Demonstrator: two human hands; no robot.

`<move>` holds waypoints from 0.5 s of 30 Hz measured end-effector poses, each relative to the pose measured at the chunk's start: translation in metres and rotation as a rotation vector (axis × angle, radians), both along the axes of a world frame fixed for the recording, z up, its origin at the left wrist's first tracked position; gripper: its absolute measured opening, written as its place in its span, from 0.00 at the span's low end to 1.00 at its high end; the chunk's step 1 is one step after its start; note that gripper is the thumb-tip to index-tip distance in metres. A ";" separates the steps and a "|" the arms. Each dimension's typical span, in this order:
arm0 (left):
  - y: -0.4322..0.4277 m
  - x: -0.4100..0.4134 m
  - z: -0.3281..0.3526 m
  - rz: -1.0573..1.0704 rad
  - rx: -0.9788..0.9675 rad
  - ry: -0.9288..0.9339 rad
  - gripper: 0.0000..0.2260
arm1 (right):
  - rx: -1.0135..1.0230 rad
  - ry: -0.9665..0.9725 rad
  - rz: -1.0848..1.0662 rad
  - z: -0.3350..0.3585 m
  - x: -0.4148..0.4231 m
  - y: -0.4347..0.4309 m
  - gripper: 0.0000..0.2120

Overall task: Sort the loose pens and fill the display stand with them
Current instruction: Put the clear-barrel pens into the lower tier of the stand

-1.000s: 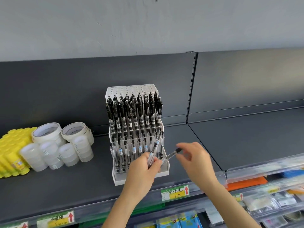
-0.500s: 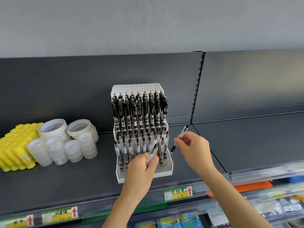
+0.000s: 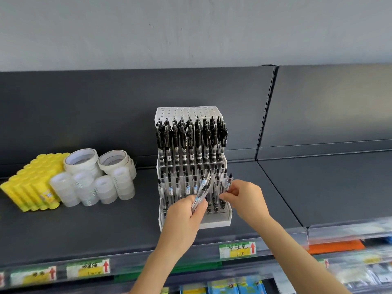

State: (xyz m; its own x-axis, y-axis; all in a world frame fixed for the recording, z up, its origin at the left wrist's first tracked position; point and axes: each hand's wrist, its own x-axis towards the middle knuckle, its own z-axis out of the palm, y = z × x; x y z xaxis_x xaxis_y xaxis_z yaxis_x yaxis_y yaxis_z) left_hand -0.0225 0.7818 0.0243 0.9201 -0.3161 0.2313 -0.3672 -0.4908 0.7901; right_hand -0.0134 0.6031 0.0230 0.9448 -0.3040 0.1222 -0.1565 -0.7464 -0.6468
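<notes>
A white tiered display stand sits on the dark shelf, its back rows packed with black-capped pens and its lower rows partly filled. My left hand grips a small bundle of clear loose pens in front of the stand. My right hand pinches a single pen upright at the stand's right front rows, its tip down among the holes.
Rolls of white and clear tape and a stack of yellow glue sticks lie to the left on the shelf. Price labels line the shelf's front rail. Packaged goods hang below.
My right hand turned the single pen upright and lowered it from beside the stand into its right front rows. My left hand kept its bundle in front of the stand.
</notes>
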 end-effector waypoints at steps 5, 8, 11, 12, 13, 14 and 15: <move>0.002 0.006 0.000 0.023 0.010 -0.001 0.17 | -0.161 0.045 0.032 0.005 0.002 0.002 0.17; 0.003 0.005 0.002 0.018 0.026 -0.011 0.15 | -0.236 0.081 0.040 0.009 0.004 0.007 0.19; 0.005 0.007 -0.001 0.035 0.026 -0.021 0.15 | -0.215 0.103 0.025 0.007 0.005 0.006 0.18; 0.005 0.008 -0.001 0.041 0.030 -0.017 0.16 | -0.198 0.096 0.020 0.006 0.005 0.005 0.18; 0.005 0.008 -0.001 0.042 0.026 -0.018 0.17 | -0.176 0.080 0.015 0.005 0.005 0.004 0.17; 0.006 0.008 -0.002 0.038 0.022 -0.021 0.16 | -0.147 0.065 0.012 0.004 0.005 0.003 0.17; 0.006 0.008 -0.001 0.030 0.016 -0.023 0.15 | -0.111 0.053 0.009 0.003 0.004 0.002 0.17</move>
State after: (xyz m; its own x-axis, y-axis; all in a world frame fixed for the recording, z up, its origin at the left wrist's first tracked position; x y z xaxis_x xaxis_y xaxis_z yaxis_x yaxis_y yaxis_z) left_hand -0.0146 0.7876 0.0231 0.9237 -0.2925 0.2474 -0.3701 -0.5146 0.7735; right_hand -0.0091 0.6050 0.0258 0.9535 -0.2830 0.1041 -0.1816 -0.8146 -0.5509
